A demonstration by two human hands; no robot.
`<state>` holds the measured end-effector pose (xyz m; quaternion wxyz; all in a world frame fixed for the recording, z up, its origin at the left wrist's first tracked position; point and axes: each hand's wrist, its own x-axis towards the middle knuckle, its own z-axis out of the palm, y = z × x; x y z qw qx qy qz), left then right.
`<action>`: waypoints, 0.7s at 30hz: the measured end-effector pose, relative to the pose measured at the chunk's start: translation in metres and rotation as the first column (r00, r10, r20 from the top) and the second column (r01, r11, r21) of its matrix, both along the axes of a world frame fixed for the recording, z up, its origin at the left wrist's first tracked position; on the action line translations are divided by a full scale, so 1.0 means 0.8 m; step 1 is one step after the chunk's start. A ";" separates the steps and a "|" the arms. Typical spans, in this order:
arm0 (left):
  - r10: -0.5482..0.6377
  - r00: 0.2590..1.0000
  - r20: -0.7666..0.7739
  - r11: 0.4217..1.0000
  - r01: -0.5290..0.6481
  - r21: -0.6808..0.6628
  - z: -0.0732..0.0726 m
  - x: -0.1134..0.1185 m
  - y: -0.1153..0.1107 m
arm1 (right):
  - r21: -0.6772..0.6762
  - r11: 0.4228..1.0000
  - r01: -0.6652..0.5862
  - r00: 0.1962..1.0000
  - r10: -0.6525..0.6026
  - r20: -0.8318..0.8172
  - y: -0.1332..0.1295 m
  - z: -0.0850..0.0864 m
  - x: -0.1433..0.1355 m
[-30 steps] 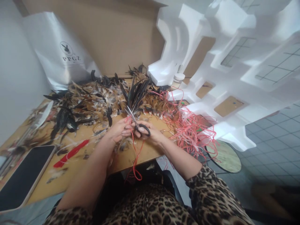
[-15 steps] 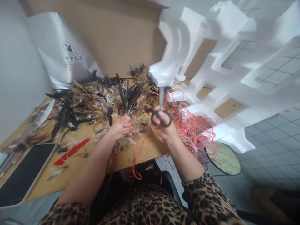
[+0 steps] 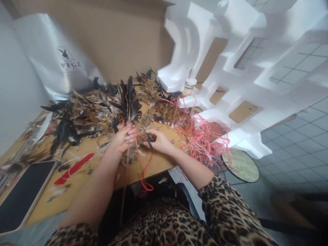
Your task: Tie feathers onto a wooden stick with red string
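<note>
My left hand [image 3: 125, 138] is closed round the base of an upright bunch of dark feathers [image 3: 128, 100]. Pink string [image 3: 139, 159] runs from that base and hangs in a loop over the table's front edge. Just to the right, my right hand [image 3: 159, 141] is closed on a pair of black-handled scissors [image 3: 149, 140], with fingers at the handles. The blades point up and left, close to the feather base; whether they touch the string cannot be made out.
Loose brown and black feathers [image 3: 89, 111] cover the table's back left. Tangled pink string [image 3: 207, 136] lies right, below white foam packaging [image 3: 246, 75]. A phone [image 3: 24, 194] and red strips [image 3: 74, 169] lie left. A white-lidded jar [image 3: 189, 85] and silver bag [image 3: 61, 58] stand behind.
My right hand has moved left and down towards my left hand, and the scissors have tipped from upright to leaning left. The held feathers stand more upright. The whole view has shifted slightly.
</note>
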<state>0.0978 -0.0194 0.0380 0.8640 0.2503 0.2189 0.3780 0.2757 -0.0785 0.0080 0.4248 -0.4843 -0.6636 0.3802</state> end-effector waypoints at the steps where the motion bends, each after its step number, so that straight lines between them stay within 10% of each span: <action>1: 0.009 1.000 0.013 1.000 -0.009 -0.003 0.001 -0.002 0.002 | -0.023 1.000 -0.009 1.000 0.010 0.013 0.005 -0.001 0.003; 7: 0.117 0.990 0.073 0.993 -0.115 -0.023 0.009 -0.018 0.009 | -0.023 0.993 0.120 0.924 -0.103 0.369 0.021 0.020 0.050; 14: 0.113 0.992 0.062 0.993 -0.111 -0.037 0.005 -0.016 0.010 | 0.115 0.971 0.211 0.449 -0.201 0.871 0.036 0.064 0.055; 21: 0.080 0.989 0.121 0.997 -0.082 0.014 0.000 -0.021 0.014 | -0.032 0.995 0.094 0.429 -0.012 0.903 0.047 0.079 -0.005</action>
